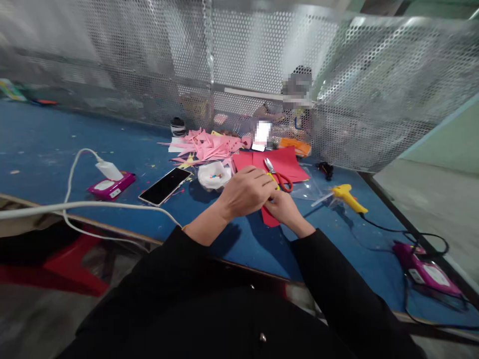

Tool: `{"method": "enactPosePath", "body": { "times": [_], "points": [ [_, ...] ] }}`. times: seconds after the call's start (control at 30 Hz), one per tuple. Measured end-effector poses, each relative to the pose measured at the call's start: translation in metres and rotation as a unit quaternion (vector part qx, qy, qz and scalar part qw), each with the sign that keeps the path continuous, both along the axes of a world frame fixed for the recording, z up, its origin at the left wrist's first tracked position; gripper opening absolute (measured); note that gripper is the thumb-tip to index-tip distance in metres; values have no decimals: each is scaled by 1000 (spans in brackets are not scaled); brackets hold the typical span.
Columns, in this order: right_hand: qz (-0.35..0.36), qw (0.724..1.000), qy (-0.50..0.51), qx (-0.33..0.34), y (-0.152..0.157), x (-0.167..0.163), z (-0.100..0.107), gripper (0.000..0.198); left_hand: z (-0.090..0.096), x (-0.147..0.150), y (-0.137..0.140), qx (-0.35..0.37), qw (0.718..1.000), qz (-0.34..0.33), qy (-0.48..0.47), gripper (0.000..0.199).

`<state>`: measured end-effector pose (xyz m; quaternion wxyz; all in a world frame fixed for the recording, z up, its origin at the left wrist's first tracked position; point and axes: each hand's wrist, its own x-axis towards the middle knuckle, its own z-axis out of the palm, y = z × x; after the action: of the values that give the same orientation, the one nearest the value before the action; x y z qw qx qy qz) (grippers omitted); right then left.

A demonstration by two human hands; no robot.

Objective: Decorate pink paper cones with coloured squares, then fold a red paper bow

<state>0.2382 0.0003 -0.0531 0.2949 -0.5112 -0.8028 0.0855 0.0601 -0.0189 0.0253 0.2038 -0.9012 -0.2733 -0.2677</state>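
Observation:
My left hand (247, 191) is closed, its bent fingers meeting my right hand above the table. Between and below them hangs a piece of red paper (269, 218), pinched by both hands as far as I can see; the fingertips are partly hidden. My right hand (286, 209) is closed too, thumb against the paper. Just beyond lie scissors (285, 183) with orange-red and yellow on the handles, blades pointing away. They rest on larger red paper sheets (290, 162). Left of my hands is a white bowl-like container (204, 177) with small coloured bits inside.
Pink paper strips (209, 144) are heaped at the back. A black phone (165, 186) and a purple power socket (112, 188) with a white cable are leftward. A yellow glue gun (348, 197) and another purple socket (428, 269) lie right. A perforated metal screen (254, 55) rises behind.

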Motion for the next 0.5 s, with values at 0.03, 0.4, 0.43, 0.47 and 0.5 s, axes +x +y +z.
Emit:
{"method": "enactPosePath", "body": {
  "times": [0.03, 0.4, 0.43, 0.47, 0.5],
  "points": [
    [3, 1000, -19, -5, -1, 0, 1, 22, -1, -7, 3, -14, 999, 38, 34, 26],
    [122, 970, -58, 200, -66, -84, 66, 27, -41, 14, 37, -148, 972, 139, 117, 28],
    [189, 963, -61, 180, -69, -103, 71, 33, -39, 18, 34, -149, 973, 133, 113, 21],
    [233, 958, -76, 146, -69, -122, 74, 32, -36, 22, 31, -149, 974, 127, 109, 16],
    [242, 959, -91, 114, -68, -140, 76, 29, -33, 26, 29, -151, 975, 124, 104, 19]
  ]
}}
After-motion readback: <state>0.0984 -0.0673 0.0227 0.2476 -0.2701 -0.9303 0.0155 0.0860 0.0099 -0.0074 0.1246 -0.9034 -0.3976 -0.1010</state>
